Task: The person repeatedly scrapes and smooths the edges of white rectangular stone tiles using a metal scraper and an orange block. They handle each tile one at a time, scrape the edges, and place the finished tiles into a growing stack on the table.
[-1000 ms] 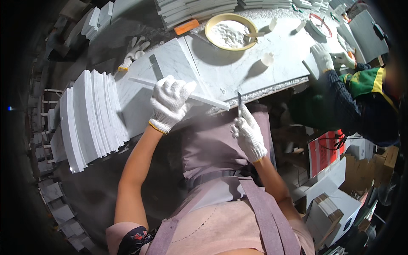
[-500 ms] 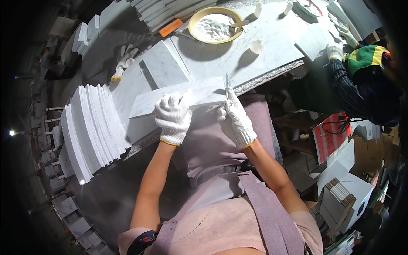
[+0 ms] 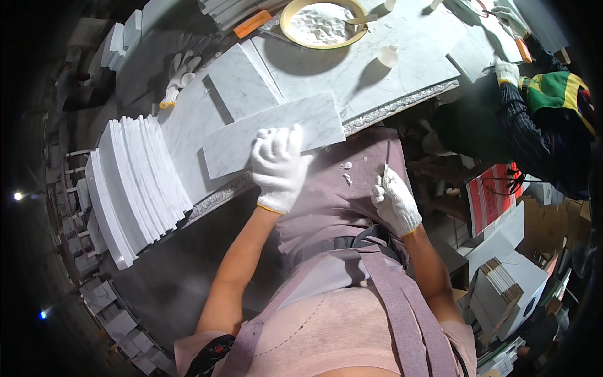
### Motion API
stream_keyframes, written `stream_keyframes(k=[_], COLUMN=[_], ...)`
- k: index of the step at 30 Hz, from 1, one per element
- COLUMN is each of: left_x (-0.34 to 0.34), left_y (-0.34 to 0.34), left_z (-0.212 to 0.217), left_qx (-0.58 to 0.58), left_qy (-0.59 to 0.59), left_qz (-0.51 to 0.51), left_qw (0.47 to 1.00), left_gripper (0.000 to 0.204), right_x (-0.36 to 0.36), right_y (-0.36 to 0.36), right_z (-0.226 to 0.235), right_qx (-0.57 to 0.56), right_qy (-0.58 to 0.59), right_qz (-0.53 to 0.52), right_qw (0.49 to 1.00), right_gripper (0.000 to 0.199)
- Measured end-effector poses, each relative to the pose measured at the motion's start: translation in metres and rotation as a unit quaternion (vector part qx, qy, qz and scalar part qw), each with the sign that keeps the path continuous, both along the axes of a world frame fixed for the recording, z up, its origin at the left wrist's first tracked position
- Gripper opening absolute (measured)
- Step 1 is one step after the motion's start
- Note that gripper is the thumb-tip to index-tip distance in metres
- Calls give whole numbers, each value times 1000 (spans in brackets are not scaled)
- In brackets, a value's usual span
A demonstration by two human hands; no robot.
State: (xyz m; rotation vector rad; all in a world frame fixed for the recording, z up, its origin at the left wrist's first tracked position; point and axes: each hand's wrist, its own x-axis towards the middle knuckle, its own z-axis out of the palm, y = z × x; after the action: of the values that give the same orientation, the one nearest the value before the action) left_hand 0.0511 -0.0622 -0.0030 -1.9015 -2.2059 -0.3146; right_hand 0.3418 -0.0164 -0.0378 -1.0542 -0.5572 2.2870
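White-grey stone tiles stand on edge in a leaning stack (image 3: 138, 188) at the far left; whether these are worked or waiting, I cannot tell. Next comes a loose white glove (image 3: 179, 78), then a marbled tile (image 3: 242, 81) lying flat, with an orange block (image 3: 252, 24) beyond. Just in front, a nearer tile (image 3: 276, 119) lies across the table's front edge. The left hand (image 3: 279, 166), gloved, rests on its near side with fingers straight and laid along the face, not curled into a fist. That upper face looks bare of paste, though its edges are too small to judge, so how finished it is stays uncertain.

Further right sit a yellow bowl (image 3: 325, 46), well filled with white paste, and a small pale bottle (image 3: 388, 56). White flecks (image 3: 347, 179) dot the lap below. The right hand (image 3: 397, 201) is closed around a thin blade (image 3: 387, 154), pointing upward and clear of the tile: no scraping or spreading at this instant.
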Motion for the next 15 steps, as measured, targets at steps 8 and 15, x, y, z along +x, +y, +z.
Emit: stream_keyframes(k=[8,15], left_x=[28,-6], left_y=[-25,-51], left_z=[24,27], left_qx=[24,33], left_qy=[-201,-174], left_qz=[-205,-92], left_qw=[958,980], left_gripper=[46,42], right_x=[-71,-70], right_y=[16,6], right_z=[-5,2], right_qx=[172,315], right_qy=[33,-58], right_qz=[-69,34], right_qw=[982,947], right_gripper=[25,22])
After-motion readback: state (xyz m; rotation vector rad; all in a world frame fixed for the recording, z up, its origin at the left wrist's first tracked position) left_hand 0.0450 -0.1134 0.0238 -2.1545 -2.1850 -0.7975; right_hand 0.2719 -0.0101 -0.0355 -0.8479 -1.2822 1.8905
